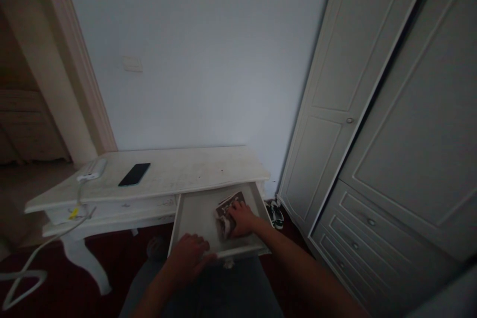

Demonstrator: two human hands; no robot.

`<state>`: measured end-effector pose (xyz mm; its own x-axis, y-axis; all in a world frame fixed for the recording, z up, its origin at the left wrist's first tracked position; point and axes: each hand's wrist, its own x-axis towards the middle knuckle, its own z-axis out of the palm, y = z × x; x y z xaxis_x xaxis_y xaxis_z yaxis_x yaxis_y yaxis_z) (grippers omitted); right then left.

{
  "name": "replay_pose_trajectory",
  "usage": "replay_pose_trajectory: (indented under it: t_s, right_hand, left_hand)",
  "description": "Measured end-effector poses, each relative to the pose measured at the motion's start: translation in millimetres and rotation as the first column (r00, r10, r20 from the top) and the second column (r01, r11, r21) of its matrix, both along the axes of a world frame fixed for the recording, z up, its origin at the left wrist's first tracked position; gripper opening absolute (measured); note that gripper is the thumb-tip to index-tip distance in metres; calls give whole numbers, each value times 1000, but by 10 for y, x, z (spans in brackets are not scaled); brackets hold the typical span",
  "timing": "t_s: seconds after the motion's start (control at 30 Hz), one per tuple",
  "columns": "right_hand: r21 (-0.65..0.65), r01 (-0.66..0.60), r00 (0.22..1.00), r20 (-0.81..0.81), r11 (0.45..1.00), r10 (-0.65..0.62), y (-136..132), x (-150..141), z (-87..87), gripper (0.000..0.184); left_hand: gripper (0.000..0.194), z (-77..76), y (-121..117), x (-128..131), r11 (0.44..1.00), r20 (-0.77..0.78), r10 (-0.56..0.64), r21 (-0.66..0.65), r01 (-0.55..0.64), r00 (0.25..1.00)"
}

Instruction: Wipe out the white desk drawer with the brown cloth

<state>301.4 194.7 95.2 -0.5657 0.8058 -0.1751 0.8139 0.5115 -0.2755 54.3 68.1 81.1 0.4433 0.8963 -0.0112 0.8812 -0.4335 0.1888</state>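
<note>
A pulled-out white drawer (197,208) juts from the white desk toward me. Inside it, on the right half, lies a brown and white printed packet or booklet (225,208). My right hand (241,218) is closed over its right side, fingers across the top face; the palm hides part of it. At the drawer's front left, my left hand (190,253) grips the front edge, with the fingers on the inner side and the thumb along the rim.
On the white desk top (179,164) are a dark phone (134,174) and a white power strip (92,170), its cable hanging down at the left. Dark shoes (275,214) stand on the floor right of the drawer. A tall white wardrobe (324,129) fills the right side.
</note>
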Motion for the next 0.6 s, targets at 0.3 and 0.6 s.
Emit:
replay_pose_trajectory:
  t_s: [0.3,0.6]
  right_hand:
    - [96,119,993,-21,988,-117,-100,-85,-283,92]
    - [238,439,898,-135,866,-418,350,-302,-128,69]
  left_hand:
    - [53,-72,-51,-24,1000,-90,14,-16,-16,996]
    - [59,-50,-15,26,999,-43,-42,-10,42,998]
